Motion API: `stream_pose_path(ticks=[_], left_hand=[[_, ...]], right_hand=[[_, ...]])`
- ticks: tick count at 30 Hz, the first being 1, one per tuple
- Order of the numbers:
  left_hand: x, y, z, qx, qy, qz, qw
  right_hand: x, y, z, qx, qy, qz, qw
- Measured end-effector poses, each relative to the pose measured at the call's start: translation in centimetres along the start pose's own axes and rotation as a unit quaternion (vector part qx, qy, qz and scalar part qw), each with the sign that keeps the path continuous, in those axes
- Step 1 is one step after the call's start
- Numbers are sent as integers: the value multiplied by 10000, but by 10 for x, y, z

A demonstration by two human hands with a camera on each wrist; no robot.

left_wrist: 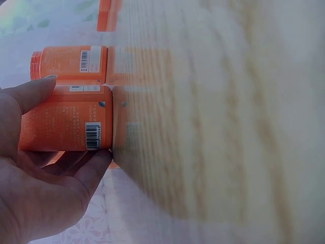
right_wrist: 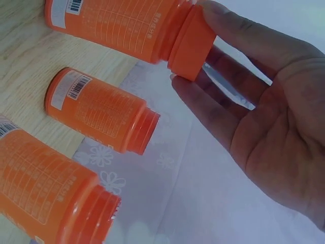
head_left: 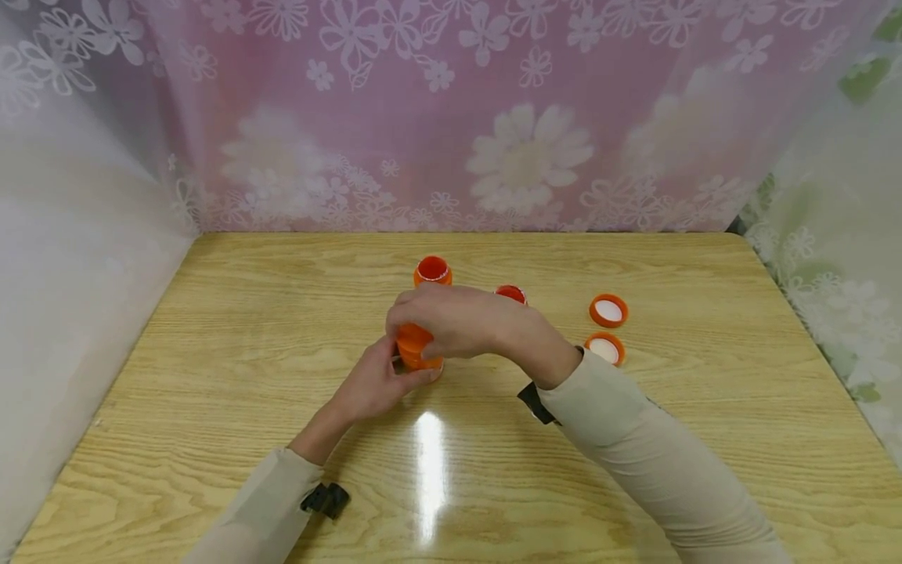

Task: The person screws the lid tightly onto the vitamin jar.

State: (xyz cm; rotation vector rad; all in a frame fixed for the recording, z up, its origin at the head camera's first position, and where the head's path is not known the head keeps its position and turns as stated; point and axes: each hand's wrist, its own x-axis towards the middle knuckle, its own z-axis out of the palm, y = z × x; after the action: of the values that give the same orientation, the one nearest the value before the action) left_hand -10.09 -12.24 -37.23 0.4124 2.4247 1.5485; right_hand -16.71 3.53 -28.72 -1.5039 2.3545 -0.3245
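Observation:
An orange bottle (head_left: 416,359) with a printed label and barcode stands upright on the table. Near its base, my left hand (head_left: 373,381) grips it between thumb and fingers; the left wrist view shows the hand (left_wrist: 51,178) around the bottle (left_wrist: 66,122). From above, my right hand (head_left: 465,319) holds the orange cap (right_wrist: 193,43), which sits on the bottle's neck in the right wrist view. Two uncapped orange bottles stand close by, one behind (head_left: 433,274) and one to the right (head_left: 510,294), the latter mostly covered by my right hand in the head view.
Two orange caps with white liners lie upside down at the right, a farther cap (head_left: 609,311) and a nearer cap (head_left: 604,348) partly behind the right sleeve. The wooden table (head_left: 282,298) meets flowered curtains (head_left: 395,157) at the back and sides.

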Motion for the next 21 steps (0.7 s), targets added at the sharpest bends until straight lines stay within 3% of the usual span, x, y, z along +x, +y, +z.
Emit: stream_pose_path(ticks=[6, 13, 21], left_hand=[[1, -1, -1, 132, 15, 31, 9999], [13, -35, 6, -21, 26, 86, 10000], [12, -41, 6, -153, -29, 181, 9997]], right_hand=[[0, -6, 1, -254, 145, 529, 9982], [1, -16, 5, -535, 297, 1183, 9911], [1, -18, 9, -510, 356, 1478, 9871]])
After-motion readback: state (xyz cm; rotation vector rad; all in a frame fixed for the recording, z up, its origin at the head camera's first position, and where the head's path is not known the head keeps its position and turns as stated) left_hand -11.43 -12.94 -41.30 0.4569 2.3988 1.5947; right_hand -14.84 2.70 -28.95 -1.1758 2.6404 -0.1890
